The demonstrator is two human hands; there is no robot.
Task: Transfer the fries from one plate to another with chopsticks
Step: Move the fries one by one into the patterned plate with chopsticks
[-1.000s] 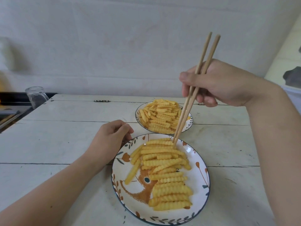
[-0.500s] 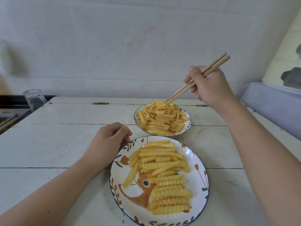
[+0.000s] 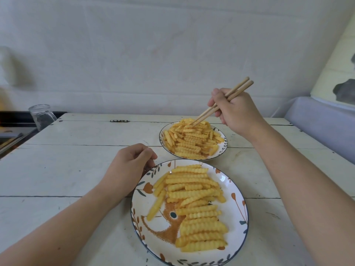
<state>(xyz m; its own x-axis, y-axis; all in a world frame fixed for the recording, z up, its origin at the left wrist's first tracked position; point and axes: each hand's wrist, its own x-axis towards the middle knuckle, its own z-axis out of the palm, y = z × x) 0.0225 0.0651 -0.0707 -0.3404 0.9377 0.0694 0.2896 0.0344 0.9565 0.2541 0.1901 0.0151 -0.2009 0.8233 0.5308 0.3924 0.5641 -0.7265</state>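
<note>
- Since a second ago the right hand (image 3: 235, 110) has carried the chopsticks (image 3: 221, 103) from the near plate (image 3: 235, 212) to the far plate (image 3: 222, 148) at 12 o'clock.
- Near plate: fries (image 3: 194, 206) in rows.
- Left hand (image 3: 127, 166), curled at its 10 o'clock rim, holds nothing.
- Right hand grips the chopsticks, tips on the far fries (image 3: 192, 140).
</note>
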